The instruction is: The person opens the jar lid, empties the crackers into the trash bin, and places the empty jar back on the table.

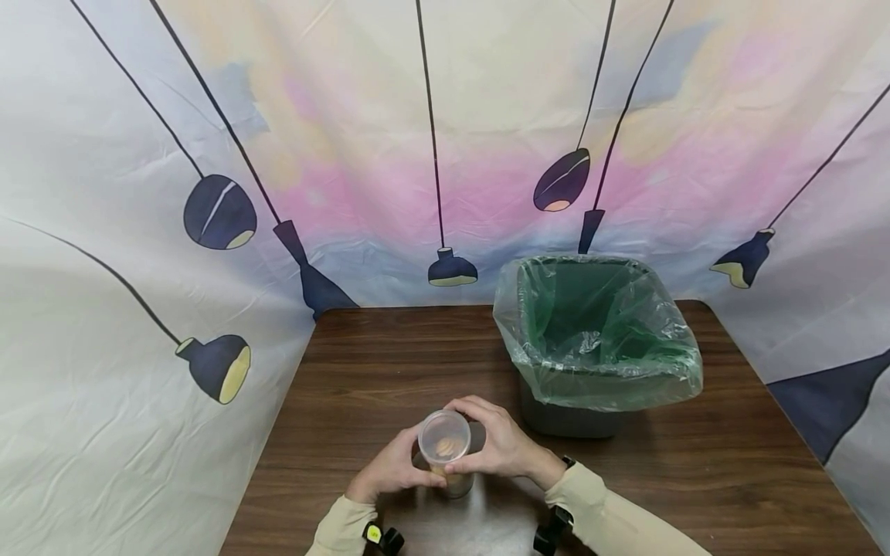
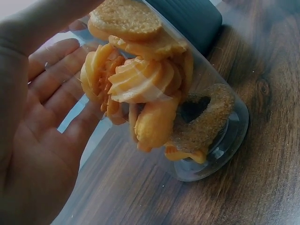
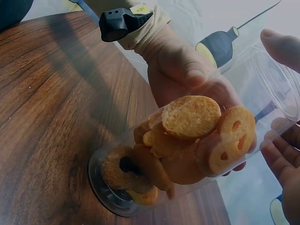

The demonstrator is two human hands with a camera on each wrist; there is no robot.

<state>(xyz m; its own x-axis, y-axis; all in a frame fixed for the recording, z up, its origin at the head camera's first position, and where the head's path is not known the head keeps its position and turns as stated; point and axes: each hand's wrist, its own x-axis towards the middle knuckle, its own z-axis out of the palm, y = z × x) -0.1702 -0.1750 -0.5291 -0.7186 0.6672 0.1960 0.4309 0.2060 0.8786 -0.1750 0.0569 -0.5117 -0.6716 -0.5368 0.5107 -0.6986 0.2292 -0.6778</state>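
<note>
A clear plastic jar (image 1: 457, 486) of cookies is held between both hands, its round lid (image 1: 445, 431) facing up. My left hand (image 1: 395, 468) curls round the jar's left side, thumb across the front. From the right, my right hand (image 1: 502, 443) grips the upper part near the lid, its thumb in front and fingers behind. Through the wall show a swirled cookie (image 2: 145, 79), a ring-shaped sugared cookie (image 2: 206, 117) and a pale oval biscuit (image 3: 192, 116). In the right wrist view, the jar's bottom (image 3: 105, 199) is close over the wooden table and the jar tilts.
A dark bin (image 1: 566, 417) lined with a green translucent bag (image 1: 612, 390) stands at the table's back right, beyond my right hand. The brown wooden table (image 1: 389, 355) ends at a hanging cloth (image 1: 375, 193) printed with lamps. Camera straps (image 1: 378, 534) sit on both wrists.
</note>
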